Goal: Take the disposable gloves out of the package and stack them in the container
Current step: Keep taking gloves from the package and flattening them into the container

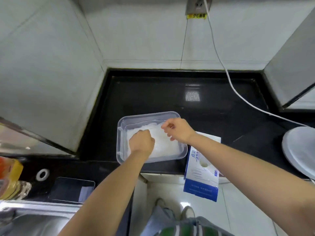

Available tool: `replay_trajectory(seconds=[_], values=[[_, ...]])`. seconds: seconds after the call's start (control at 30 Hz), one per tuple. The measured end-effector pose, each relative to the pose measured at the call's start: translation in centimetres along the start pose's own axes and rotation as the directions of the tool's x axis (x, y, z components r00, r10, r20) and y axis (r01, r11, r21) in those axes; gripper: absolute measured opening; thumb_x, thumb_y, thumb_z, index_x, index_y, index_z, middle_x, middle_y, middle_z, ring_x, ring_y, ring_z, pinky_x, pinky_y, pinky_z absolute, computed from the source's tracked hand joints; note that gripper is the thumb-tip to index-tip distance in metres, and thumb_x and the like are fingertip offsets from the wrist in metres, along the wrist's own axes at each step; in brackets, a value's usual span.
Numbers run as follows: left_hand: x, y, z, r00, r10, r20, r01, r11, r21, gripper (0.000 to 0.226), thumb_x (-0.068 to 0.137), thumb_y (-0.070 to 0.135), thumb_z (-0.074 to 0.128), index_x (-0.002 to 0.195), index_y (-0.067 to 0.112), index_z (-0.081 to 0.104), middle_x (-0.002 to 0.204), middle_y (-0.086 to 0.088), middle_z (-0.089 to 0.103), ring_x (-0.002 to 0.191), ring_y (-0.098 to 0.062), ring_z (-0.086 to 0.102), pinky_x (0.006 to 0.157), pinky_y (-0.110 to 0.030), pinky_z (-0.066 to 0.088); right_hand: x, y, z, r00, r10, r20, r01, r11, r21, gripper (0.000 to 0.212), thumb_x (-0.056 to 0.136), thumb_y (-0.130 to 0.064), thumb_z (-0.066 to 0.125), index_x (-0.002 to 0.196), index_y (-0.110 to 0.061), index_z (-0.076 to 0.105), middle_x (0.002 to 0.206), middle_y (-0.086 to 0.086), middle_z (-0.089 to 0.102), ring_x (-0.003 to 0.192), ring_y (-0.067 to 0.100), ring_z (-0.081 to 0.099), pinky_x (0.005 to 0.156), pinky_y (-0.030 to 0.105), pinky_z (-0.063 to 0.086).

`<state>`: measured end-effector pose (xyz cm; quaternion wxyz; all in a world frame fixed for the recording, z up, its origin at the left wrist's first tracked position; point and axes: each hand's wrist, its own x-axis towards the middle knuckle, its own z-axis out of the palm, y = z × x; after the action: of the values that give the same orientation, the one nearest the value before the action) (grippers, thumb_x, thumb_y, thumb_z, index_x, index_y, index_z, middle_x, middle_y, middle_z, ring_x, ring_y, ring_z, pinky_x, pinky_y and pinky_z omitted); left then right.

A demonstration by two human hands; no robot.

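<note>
Black surface (170, 92) carries a clear plastic container (119, 147), with the blue-and-white glove package (201, 186) just beside it. Translucent gloves (162, 140) lie inside. The left hand (141, 142) grips them with curled fingers. The right hand (179, 130) is curled at the pile's edge, its hold unclear. This looks like the stacking step; next, flatten the pile and reach for the package.

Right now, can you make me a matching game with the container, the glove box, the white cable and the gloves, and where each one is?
Things:
1 container
2 glove box
3 white cable
4 gloves

Places:
a hangs down the wall
b inside the container
c sticks out over the counter edge
d clear, on the black counter

Pairs: 1-d, 2-c, 3-a, 4-b
</note>
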<state>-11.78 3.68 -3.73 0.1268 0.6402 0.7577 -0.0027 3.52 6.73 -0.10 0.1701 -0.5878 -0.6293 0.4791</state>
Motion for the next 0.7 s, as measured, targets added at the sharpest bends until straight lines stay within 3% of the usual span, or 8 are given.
replay_trajectory(seconds=[0.07, 0.13, 0.23, 0.33, 0.43, 0.53, 0.63, 0.7], values=[[-0.9, 1.9, -0.9, 0.995, 0.019, -0.1, -0.028, 0.995, -0.097, 0.026, 0.098, 0.03, 0.045, 0.103, 0.017, 0.067, 0.094, -0.003, 0.07, 0.082, -0.018, 0.064, 0.066, -0.025, 0.05, -1.1, 0.3, -2.0, 0.991, -0.044, -0.126, 0.045, 0.999, 0.007, 0.017, 0.094, -0.009, 0.053, 0.089, -0.011, 0.07, 0.074, -0.001, 0.064, 0.063, 0.013, 0.058, 0.062, 0.027, 0.052], [-2.2, 4.3, -1.5, 0.986, 0.059, -0.159, -0.088, 0.978, -0.187, 0.024, 0.099, 0.035, 0.045, 0.101, 0.019, 0.064, 0.089, -0.002, 0.068, 0.078, -0.018, 0.063, 0.062, -0.024, 0.046, -2.3, 2.0, -4.1, 0.968, -0.058, -0.244, 0.059, 0.998, -0.004, 0.017, 0.094, -0.014, 0.056, 0.086, -0.01, 0.07, 0.069, -0.005, 0.064, 0.062, 0.011, 0.058, 0.065, 0.028, 0.051], [-4.4, 8.0, -1.6, 0.968, 0.168, -0.187, -0.217, 0.934, -0.284, 0.024, 0.098, 0.037, 0.046, 0.086, 0.019, 0.057, 0.072, 0.002, 0.059, 0.069, -0.017, 0.059, 0.06, -0.027, 0.042, -4.3, 5.2, -6.4, 0.932, 0.004, -0.363, -0.001, 1.0, 0.009, 0.018, 0.095, -0.02, 0.054, 0.09, -0.011, 0.069, 0.077, -0.004, 0.065, 0.075, 0.014, 0.062, 0.067, 0.027, 0.048], [-6.9, 11.2, -0.2, 0.956, 0.266, -0.122, -0.293, 0.878, -0.379, 0.025, 0.098, 0.037, 0.05, 0.08, 0.02, 0.052, 0.068, 0.006, 0.055, 0.064, -0.013, 0.055, 0.061, -0.024, 0.046, -6.3, 8.2, -7.7, 0.9, 0.106, -0.424, -0.105, 0.994, 0.027, 0.02, 0.097, -0.025, 0.049, 0.096, -0.01, 0.063, 0.091, 0.0, 0.064, 0.081, 0.015, 0.058, 0.065, 0.027, 0.041], [-8.1, 13.2, 2.5, 0.957, 0.288, 0.037, -0.246, 0.874, -0.42, 0.017, 0.096, 0.033, 0.054, 0.101, 0.016, 0.055, 0.089, -0.002, 0.066, 0.079, -0.017, 0.063, 0.075, -0.031, 0.055, -7.2, 10.8, -8.2, 0.909, 0.286, -0.304, -0.334, 0.936, -0.116, 0.023, 0.095, -0.025, 0.049, 0.108, -0.008, 0.059, 0.103, 0.006, 0.062, 0.096, 0.025, 0.06, 0.075, 0.031, 0.044], [-8.4, 14.4, 4.6, 0.933, 0.153, 0.326, 0.01, 0.893, -0.449, 0.048, 0.094, 0.038, 0.056, 0.126, 0.006, 0.04, 0.117, -0.011, 0.062, 0.104, -0.032, 0.063, 0.087, -0.04, 0.054, -8.3, 12.3, -7.3, 0.882, 0.471, 0.003, -0.467, 0.875, -0.129, 0.028, 0.091, -0.028, 0.057, 0.106, -0.006, 0.065, 0.099, 0.01, 0.068, 0.091, 0.026, 0.065, 0.074, 0.033, 0.05], [-8.4, 14.7, 5.4, 0.893, 0.089, 0.442, 0.141, 0.877, -0.46, 0.054, 0.093, 0.044, 0.055, 0.129, 0.007, 0.04, 0.119, -0.013, 0.059, 0.104, -0.034, 0.063, 0.086, -0.043, 0.055, -8.8, 13.3, -6.2, 0.908, 0.419, 0.002, -0.417, 0.903, -0.103, 0.014, 0.091, -0.021, 0.063, 0.089, -0.009, 0.071, 0.087, 0.004, 0.067, 0.082, 0.021, 0.064, 0.073, 0.03, 0.053], [-8.1, 14.4, 6.0, 0.882, 0.079, 0.465, 0.189, 0.843, -0.503, 0.049, 0.091, 0.04, 0.057, 0.129, 0.011, 0.047, 0.116, -0.013, 0.063, 0.101, -0.034, 0.064, 0.086, -0.045, 0.056, -8.9, 13.5, -5.8, 0.928, 0.371, -0.042, -0.372, 0.928, -0.015, 0.021, 0.091, -0.009, 0.063, 0.072, -0.014, 0.069, 0.081, -0.001, 0.065, 0.076, 0.015, 0.061, 0.065, 0.024, 0.051]])
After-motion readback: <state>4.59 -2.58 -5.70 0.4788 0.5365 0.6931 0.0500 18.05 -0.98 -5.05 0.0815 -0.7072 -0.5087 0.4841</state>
